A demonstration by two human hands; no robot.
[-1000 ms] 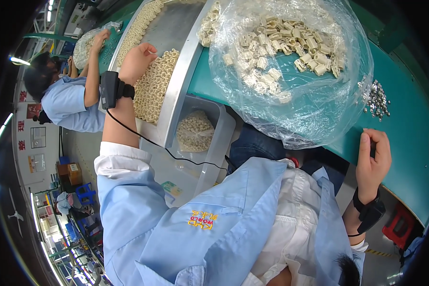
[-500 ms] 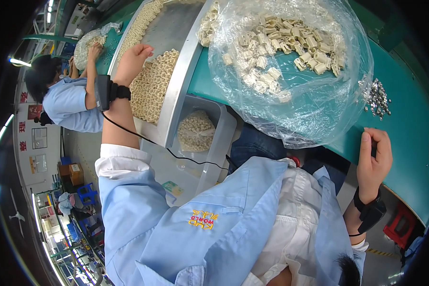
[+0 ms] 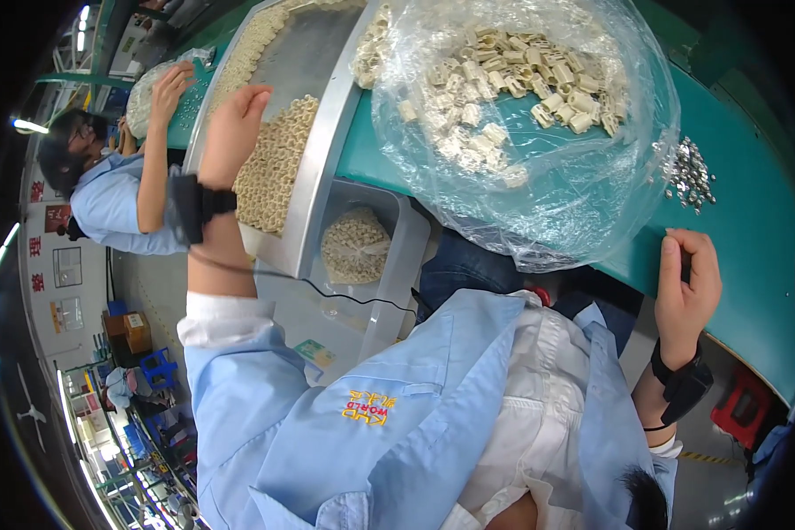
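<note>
left hand (image 3: 230,132) beside beige parts (image 3: 274,168) — seemingly touching

At ten o'clock the left hand (image 3: 231,132) rests on cream ring-shaped parts (image 3: 274,168) in a shallow metal tray (image 3: 322,159). At three o'clock the right hand (image 3: 687,291) grips the green tabletop (image 3: 751,256) edge, below a clear plastic bag of beige blocks (image 3: 521,115).

One clear bag (image 3: 539,177), one metal tray (image 3: 314,132), two hands (image 3: 234,128)
</note>
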